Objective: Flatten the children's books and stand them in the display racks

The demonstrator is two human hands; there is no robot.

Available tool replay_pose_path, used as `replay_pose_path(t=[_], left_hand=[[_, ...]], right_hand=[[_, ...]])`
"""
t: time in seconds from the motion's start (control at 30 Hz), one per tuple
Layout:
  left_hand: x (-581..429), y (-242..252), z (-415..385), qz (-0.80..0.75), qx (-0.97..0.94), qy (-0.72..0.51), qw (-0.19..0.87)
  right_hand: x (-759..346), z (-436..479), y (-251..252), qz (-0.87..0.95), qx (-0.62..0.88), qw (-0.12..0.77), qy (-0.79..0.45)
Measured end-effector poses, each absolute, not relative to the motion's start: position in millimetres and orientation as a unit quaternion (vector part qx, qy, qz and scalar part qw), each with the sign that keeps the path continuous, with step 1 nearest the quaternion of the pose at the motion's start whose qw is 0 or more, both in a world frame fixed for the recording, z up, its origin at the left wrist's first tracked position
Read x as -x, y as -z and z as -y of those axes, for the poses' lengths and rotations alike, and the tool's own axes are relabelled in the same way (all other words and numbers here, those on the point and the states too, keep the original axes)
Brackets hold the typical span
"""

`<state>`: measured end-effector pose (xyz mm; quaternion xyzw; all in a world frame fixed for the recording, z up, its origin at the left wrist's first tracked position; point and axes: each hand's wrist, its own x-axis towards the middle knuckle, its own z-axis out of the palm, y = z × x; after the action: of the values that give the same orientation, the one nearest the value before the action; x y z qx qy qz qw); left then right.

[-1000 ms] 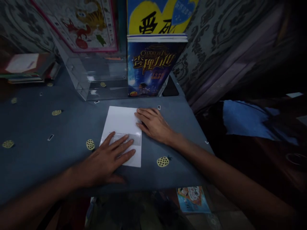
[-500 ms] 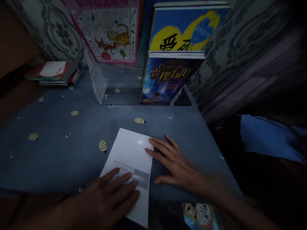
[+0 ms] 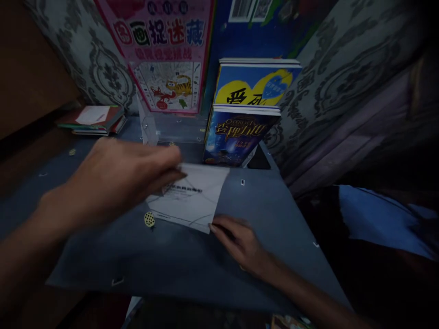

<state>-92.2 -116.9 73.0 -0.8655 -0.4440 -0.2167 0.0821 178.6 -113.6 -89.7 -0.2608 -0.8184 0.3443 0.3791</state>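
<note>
A white sheet of paper (image 3: 195,198) with a few printed lines is lifted off the blue table (image 3: 164,256), tilted, with creases showing. My left hand (image 3: 126,176) is raised above the table, blurred by motion, its fingers closed on the sheet's upper left edge. My right hand (image 3: 240,240) rests low on the table at the sheet's lower right corner, fingertips pinching or touching that corner.
Blue books (image 3: 243,128) stand upright at the back of the table beside a clear acrylic stand (image 3: 164,132). A pink poster (image 3: 164,55) leans on the patterned wall. A stack of books (image 3: 94,119) lies at the far left. Pineapple stickers (image 3: 149,219) dot the tabletop.
The sheet lay flat under both open hands. My left hand has since lifted it and swung its near end up and away, while my right hand slid to its lower corner.
</note>
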Motion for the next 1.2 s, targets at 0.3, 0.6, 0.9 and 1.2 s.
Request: replay_pose_path(t=[0.3,0.6,0.9,1.2], left_hand=[[85.6,6.6,19.2,0.501,0.851,0.125,-0.097],[81.9,48.2,40.7,0.561,0.823,0.089,-0.002],[88.6,91.2,102.1,0.579,0.812,0.062,0.048],[86.9,95.6,102.4,0.575,0.809,0.097,0.072]], right_hand=[[-176.7,125.0,93.3,0.566,0.369,0.239,-0.698],[-170.1,117.4,88.9,0.472,0.434,0.18,-0.746],[-180.1,94.8,71.6,0.688,0.443,0.057,-0.572],[-90.9,48.8,76.1,0.896,0.224,0.26,-0.281]])
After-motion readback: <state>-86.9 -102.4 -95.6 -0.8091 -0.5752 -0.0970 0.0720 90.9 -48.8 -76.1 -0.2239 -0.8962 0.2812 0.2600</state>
